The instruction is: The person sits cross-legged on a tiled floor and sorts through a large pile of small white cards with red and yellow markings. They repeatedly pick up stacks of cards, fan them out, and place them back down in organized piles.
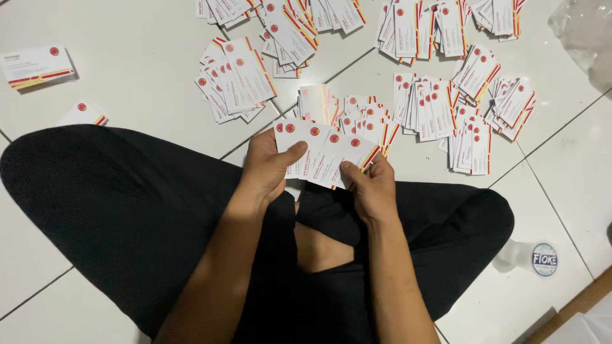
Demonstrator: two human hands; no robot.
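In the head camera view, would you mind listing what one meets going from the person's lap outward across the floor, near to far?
Black trousers → left hand and right hand holding a fan of cards → upright small stack of cards on the white tiled floor → fanned card pile → farthest card piles along the top edge.

The cards (328, 153) are white with a red round emblem and red-and-yellow edge stripes. The floor (127, 57) is white tile with dark grout lines. The trousers (127, 204) are black.
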